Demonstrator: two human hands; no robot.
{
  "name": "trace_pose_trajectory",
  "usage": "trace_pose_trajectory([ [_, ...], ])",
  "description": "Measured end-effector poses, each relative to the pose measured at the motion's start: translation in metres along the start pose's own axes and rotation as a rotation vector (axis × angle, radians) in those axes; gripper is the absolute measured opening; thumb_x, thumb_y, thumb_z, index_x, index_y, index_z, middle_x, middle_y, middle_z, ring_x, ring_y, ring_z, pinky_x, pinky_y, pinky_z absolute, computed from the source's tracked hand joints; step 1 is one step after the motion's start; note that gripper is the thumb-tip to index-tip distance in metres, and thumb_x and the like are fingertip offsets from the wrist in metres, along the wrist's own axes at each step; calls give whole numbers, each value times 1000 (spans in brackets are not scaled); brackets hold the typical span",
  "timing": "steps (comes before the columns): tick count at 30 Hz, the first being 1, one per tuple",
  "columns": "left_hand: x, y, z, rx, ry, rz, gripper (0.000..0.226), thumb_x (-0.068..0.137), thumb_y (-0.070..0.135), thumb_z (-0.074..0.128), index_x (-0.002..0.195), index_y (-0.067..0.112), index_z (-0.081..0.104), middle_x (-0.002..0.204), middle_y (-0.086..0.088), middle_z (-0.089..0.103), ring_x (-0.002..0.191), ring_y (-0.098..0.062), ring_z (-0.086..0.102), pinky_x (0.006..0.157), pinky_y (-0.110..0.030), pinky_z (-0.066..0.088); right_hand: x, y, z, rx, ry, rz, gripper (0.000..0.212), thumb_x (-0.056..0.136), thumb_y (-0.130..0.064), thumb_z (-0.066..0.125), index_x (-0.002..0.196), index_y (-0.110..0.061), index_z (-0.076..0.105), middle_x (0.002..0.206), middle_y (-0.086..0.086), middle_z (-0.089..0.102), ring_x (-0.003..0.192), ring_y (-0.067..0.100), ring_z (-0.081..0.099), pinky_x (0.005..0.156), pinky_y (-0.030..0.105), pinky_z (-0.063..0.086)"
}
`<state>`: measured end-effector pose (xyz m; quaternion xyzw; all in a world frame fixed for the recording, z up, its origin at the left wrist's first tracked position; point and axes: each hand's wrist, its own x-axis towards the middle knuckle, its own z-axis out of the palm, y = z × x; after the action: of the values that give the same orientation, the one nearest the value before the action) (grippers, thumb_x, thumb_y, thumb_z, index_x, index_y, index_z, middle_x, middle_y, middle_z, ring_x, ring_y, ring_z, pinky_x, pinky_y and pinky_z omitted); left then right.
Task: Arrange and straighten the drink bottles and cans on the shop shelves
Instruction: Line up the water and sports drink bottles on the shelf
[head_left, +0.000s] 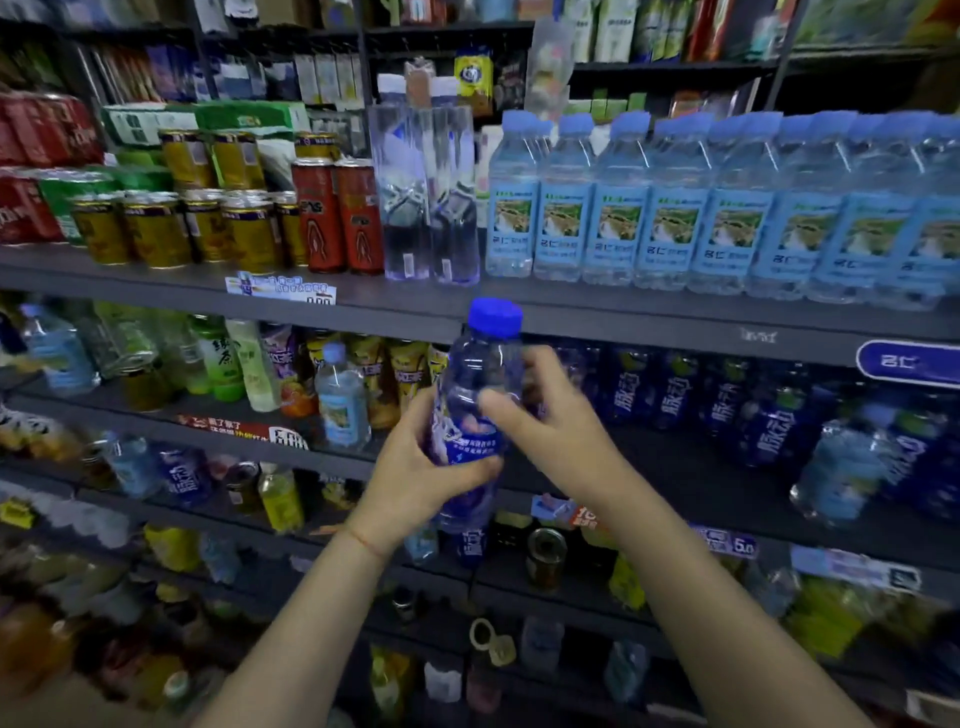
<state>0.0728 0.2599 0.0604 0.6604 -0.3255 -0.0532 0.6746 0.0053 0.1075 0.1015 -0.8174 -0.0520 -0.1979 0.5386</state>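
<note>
One clear plastic bottle with a blue cap (480, 405) is being held upright in front of the middle shelf (675, 467). Its base is being hidden by the left hand (415, 467), which is being wrapped round the label. The right hand (550, 415) is being curled round the ribbed upper body.

Both hands, left hand (415, 467) and right hand (550, 426), grip a blue-capped bottle (475, 410).

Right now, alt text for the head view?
Both hands, left hand and right hand, hold a blue-capped bottle upright before shop shelves. Pale blue water bottles line the shelf above; cans stand at left.
</note>
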Motion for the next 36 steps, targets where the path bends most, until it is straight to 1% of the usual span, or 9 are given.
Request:
trace_pose_trajectory([
  [4,0,-36,27,46,-20,25,75,70,1,82,133,26,51,125,5,65,116,-14,63,98,-31,50,-22,41,-2,-140,73,137,67,64,-36,90,120,-33,53,107,-18,69,98,-5,65,90,28,54],
  [10,32,-80,68,317,-234,-65,90,65,13,88,143,20,44,135,9,58,123,-7,55,94,-17,43,-42,87,-35,-215,332,213,63,64,-30,90,114,-32,51,105,-13,68,95,5,66,82,34,57],
  [15,51,-118,94,702,-282,-174,72,77,37,71,142,21,44,143,-5,50,133,-26,47,102,-35,43,-29,120,-65,-278,503,293,63,65,-29,89,116,-23,52,109,-4,68,100,17,65,84,36,54],
  [20,55,-141,104,1100,-445,-271,73,93,61,46,153,22,28,163,0,20,150,-26,14,118,-41,16,-2,144,-88,-358,484,422,66,67,-44,86,120,-21,52,114,-3,68,100,20,64,83,37,54],
  [24,63,-140,103,1177,-452,-205,73,90,66,46,148,22,39,158,-2,32,145,-27,26,114,-37,26,26,158,-98,-320,482,488,61,71,-45,84,116,-20,52,102,-9,62,92,15,62,76,29,48],
  [27,67,-138,102,1200,-440,-188,72,90,67,45,147,24,41,157,0,34,143,-26,29,113,-36,29,48,171,-97,-270,465,551,67,68,-52,83,115,-21,46,111,-2,64,90,26,69,67,40,61],
  [30,63,-142,102,1189,-436,-209,72,90,65,46,149,25,38,160,3,28,147,-24,23,115,-38,25,64,203,-97,-281,469,577,94,55,-73,72,127,-23,39,131,13,57,102,39,66,79,51,59],
  [32,62,-144,102,1184,-425,-219,73,90,64,48,150,25,36,161,4,26,148,-22,20,117,-37,23,63,199,-90,-299,464,624,92,72,-57,75,142,-18,30,143,21,42,115,41,59,94,41,53],
  [36,65,-147,100,1172,-409,-229,70,90,60,50,151,28,34,162,6,24,149,-21,17,118,-37,21,57,207,-86,-279,519,647,67,88,-19,70,141,-5,32,140,21,37,116,36,53,83,25,39],
])
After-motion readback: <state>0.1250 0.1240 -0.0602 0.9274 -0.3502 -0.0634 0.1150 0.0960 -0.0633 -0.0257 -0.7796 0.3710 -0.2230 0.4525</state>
